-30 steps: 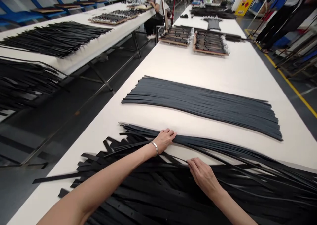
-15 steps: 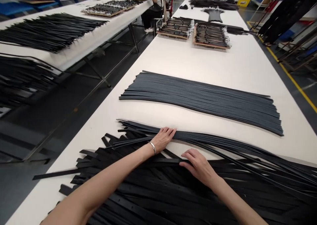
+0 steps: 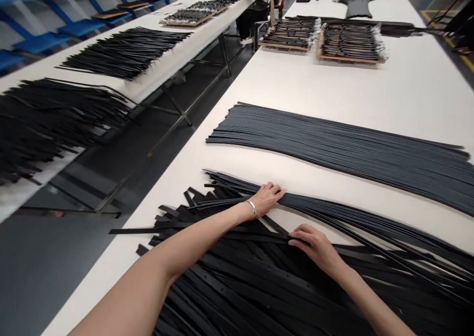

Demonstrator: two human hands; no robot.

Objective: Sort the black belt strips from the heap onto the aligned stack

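My left hand (image 3: 267,198), a thin bracelet on its wrist, lies flat with fingers stretched on a narrow row of dark strips (image 3: 333,212) at the far edge of the near heap. My right hand (image 3: 314,244) rests fingers curled on one black strip (image 3: 237,236) lying across a big loose heap of black strips (image 3: 259,286) in front of me. Whether it grips that strip I cannot make out. Beyond both hands a neat flat row of dark grey strips (image 3: 333,146) lies across the white table (image 3: 296,87).
Two wooden trays with black pieces (image 3: 292,32) (image 3: 350,42) stand farther up the table. A second white table on the left (image 3: 148,82) carries more black strip piles (image 3: 122,52). A seated person (image 3: 257,0) is at the far end. A dark floor aisle runs between the tables.
The view has shifted left and tilted down. My right hand slid left along the heap onto a single strip. My left hand has stayed on the narrow row.
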